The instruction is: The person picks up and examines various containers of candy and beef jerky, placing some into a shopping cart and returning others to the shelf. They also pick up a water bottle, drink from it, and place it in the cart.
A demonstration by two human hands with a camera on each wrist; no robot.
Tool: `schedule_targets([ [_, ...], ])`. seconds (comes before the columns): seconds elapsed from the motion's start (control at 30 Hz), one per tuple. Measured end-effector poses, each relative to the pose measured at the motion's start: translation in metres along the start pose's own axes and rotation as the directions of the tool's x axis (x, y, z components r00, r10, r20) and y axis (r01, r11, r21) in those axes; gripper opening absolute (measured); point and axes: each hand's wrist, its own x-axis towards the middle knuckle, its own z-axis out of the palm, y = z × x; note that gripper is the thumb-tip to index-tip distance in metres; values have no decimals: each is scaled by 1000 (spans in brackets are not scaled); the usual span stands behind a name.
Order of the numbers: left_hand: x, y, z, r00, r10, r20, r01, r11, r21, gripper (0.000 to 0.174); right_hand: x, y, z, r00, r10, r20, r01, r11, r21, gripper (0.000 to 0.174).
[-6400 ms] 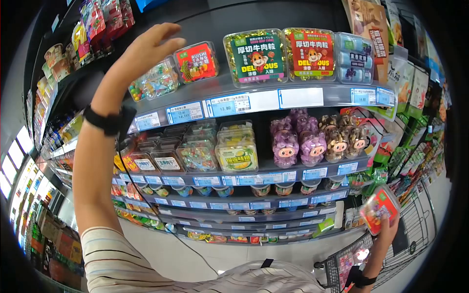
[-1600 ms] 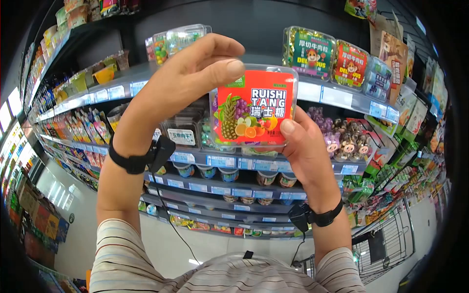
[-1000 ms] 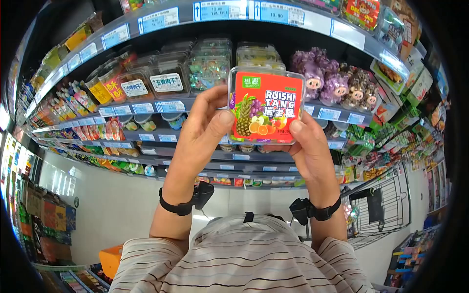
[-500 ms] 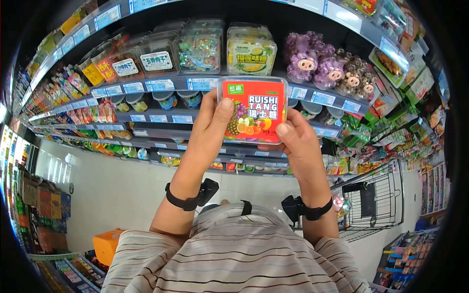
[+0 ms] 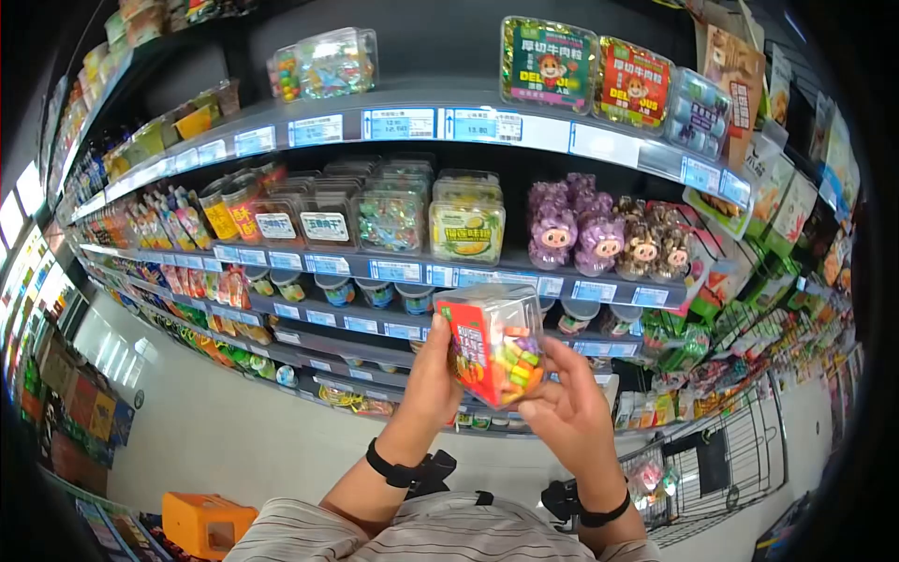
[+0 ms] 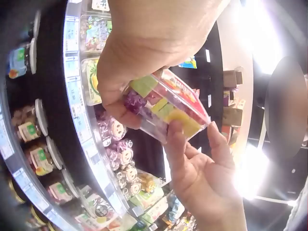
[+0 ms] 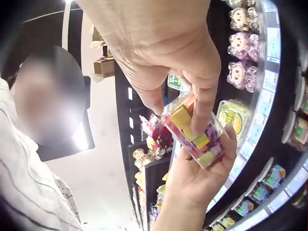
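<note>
A clear plastic candy box (image 5: 492, 347) with a red fruit label reading "RUISHI TANG" is between both hands in front of the shelves. It is tilted, label toward the left, and its clear side shows colourful wrapped candies. My left hand (image 5: 435, 379) grips it from the left, thumb on the label edge. From the right, my right hand (image 5: 573, 403) holds the lower corner with thumb and fingers. In the right wrist view, fingers of the right hand (image 7: 163, 48) lie along the box's side, while the left hand (image 7: 192, 185) cups its other end.
Price-tagged shelves (image 5: 375, 262) run across the front. The top one bears beef-cube boxes (image 5: 548, 66) and a clear candy box (image 5: 335, 64); purple figure-shaped packs (image 5: 552, 229) stand below. A wire shopping cart (image 5: 716, 459) is at right, an orange box-like item (image 5: 206, 525) at lower left.
The red-labelled box left the top shelf or the cart side and came between both hands. Since half a second ago, it has turned from label-forward to side-forward and sits lower.
</note>
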Motion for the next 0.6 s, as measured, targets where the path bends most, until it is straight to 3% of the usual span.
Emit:
schedule_targets([
  [0.07,-6,0,2,993,-59,101,73,987,-142,58,-4,-1,5,1000,-22,6,22,1000,9,74],
  [0.13,-8,-4,-12,957,-95,276,169,951,-258,65,-9,-7,8,984,-108,141,128,982,-136,70],
  [0.23,-11,-15,-21,975,-59,213,92,985,-148,61,-12,-9,16,958,-157,240,215,947,-239,58],
  [0.27,-14,-15,-18,985,-53,163,91,966,-240,57,-9,-12,19,945,-172,278,250,928,-277,57],
  [0.37,-9,-15,-28,938,-179,296,324,757,-568,56,-4,-18,30,923,-187,337,303,891,-337,50],
  [0.6,10,12,-48,898,-171,405,373,783,-497,60,22,-7,57,884,-260,389,409,834,-371,46],
])
